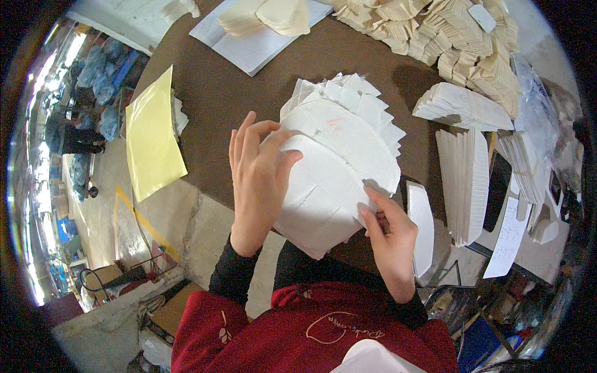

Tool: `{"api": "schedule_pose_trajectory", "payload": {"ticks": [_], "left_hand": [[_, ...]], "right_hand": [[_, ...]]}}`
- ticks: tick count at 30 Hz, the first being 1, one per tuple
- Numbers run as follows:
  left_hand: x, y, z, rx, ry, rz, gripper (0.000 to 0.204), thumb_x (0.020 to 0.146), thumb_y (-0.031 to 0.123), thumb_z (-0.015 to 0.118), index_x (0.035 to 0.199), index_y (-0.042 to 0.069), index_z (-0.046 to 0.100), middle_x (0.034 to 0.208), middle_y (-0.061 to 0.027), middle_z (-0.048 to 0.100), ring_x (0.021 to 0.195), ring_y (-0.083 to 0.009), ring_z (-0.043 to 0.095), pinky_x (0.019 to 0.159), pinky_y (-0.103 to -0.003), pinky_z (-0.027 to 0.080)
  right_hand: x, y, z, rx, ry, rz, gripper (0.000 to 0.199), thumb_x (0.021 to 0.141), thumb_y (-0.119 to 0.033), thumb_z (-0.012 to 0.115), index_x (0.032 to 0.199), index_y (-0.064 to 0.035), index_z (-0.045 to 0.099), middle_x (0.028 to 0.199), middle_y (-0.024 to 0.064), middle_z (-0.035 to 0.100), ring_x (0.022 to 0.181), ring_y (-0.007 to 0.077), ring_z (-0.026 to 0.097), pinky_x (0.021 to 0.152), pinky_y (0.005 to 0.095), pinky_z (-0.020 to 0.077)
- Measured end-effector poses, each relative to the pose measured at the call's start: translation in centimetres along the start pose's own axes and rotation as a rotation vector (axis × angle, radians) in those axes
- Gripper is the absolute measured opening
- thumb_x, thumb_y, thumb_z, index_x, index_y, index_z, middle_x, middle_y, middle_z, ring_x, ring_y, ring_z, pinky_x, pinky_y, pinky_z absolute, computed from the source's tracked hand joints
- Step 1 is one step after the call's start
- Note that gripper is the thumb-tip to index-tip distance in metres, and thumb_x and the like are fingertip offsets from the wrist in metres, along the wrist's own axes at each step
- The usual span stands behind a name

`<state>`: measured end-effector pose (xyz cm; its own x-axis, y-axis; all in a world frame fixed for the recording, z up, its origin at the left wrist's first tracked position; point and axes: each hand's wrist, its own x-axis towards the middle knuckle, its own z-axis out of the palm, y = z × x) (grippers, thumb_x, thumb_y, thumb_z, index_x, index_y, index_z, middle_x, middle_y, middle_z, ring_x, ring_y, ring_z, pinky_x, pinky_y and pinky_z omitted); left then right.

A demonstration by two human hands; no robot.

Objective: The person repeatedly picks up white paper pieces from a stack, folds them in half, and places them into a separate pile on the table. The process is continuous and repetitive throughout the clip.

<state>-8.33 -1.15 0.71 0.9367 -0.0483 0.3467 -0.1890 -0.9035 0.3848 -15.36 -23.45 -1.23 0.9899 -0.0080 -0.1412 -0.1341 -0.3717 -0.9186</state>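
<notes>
A fanned stack of flat white pieces (367,99) with rounded edges lies on the brown table in front of me, jagged along its far and right sides. On top, nearest me, is a large white piece (323,186) with a curved far edge; whether it is paper or fabric I cannot tell. My left hand (258,171) rests at its left edge, fingers apart and bent, thumb and fingertips touching the surface. At the right edge, my right hand (390,230) pinches the top piece between thumb and fingers.
A yellow sheet (155,137) overhangs the left table edge. Cream stacks (429,31) are heaped at the far right, and white stacks (463,186) stand nearer. An open notebook (249,46) carries cream pieces at the back. A dark phone-like slab (497,193) lies far right.
</notes>
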Motion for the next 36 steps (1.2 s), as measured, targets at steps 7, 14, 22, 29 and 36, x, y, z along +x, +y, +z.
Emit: {"api": "schedule_pose_trajectory", "payload": {"ticks": [7,14,22,29,36], "left_hand": [[0.6,1.0,-0.2,0.138,-0.047,-0.069,0.035,0.079,0.017,0.078,0.110,0.008,0.065,0.135,-0.0130,0.049,0.142,-0.0426,0.032,0.116,-0.062,0.025],[2.0,-0.1,-0.8,0.082,-0.156,-0.050,0.036,0.074,0.015,0.079,0.105,0.008,0.064,0.128,-0.0129,0.051,0.130,-0.0393,0.041,0.111,-0.051,0.034],[2.6,0.4,-1.4,-0.015,-0.205,0.029,0.030,0.075,0.010,0.077,0.098,0.002,0.059,0.121,-0.0141,0.052,0.118,-0.0359,0.048,0.102,-0.045,0.041],[1.1,0.5,-1.5,-0.002,-0.072,0.225,0.017,0.082,0.006,0.070,0.096,0.006,0.061,0.108,-0.0100,0.063,0.110,-0.0324,0.056,0.098,-0.046,0.041],[-3.9,2.0,-3.2,-0.257,0.012,0.402,0.014,0.079,0.006,0.069,0.088,0.009,0.058,0.097,-0.0064,0.069,0.082,-0.0238,0.069,0.074,-0.039,0.056]], "right_hand": [[-0.8,-2.2,-0.4,-0.576,0.084,-0.262,0.040,0.087,-0.007,0.074,0.126,-0.0062,0.067,0.136,0.0183,0.051,0.113,0.0313,0.055,0.093,0.0412,0.0489],[0.3,-2.9,-1.5,-0.506,0.049,-0.345,0.046,0.083,-0.009,0.076,0.128,-0.0085,0.065,0.146,0.0177,0.044,0.130,0.0389,0.044,0.106,0.0454,0.0412],[3.5,-1.2,1.5,-0.444,0.063,-0.468,0.067,0.079,-0.019,0.080,0.139,-0.0052,0.055,0.149,0.0133,0.049,0.137,0.0365,0.045,0.112,0.0458,0.0385],[3.4,-0.4,1.8,-0.507,0.084,-0.448,0.071,0.078,-0.028,0.078,0.141,-0.0058,0.052,0.149,0.0079,0.049,0.135,0.0319,0.047,0.109,0.0432,0.0421],[3.3,-1.1,1.6,-0.432,0.061,-0.440,0.072,0.075,-0.017,0.079,0.141,-0.0042,0.051,0.150,0.0126,0.047,0.136,0.0359,0.045,0.112,0.0461,0.0385]]}}
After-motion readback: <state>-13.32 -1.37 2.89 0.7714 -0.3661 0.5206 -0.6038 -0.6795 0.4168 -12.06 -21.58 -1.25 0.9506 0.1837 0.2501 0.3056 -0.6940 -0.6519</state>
